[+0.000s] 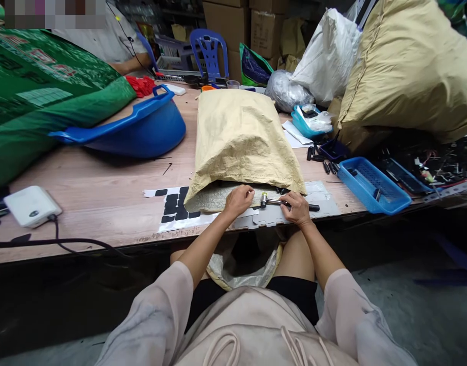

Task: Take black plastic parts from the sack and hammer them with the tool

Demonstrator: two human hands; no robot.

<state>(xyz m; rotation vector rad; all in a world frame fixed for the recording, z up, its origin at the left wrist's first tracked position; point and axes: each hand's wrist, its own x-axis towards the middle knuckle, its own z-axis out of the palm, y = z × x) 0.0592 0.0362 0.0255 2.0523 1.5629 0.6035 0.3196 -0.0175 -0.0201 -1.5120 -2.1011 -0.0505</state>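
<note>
Tan sacking is lying across the wood-grain table [119,190] straight ahead of the seated person, the plump sack [241,127] turning its gaping mouth toward them, while a white sheet with black rounded patches [176,206] is showing by its left corner. The left hand [239,200] is resting half-curled at that mouth, whether pinching anything I cannot tell, and the right hand [295,207] is bending over the shaft of a small mallet [263,200], how firmly I cannot make out. Beyond them, a blue plastic basin [142,129] is sitting leftward and a light-blue basket [374,185] rightward.
</note>
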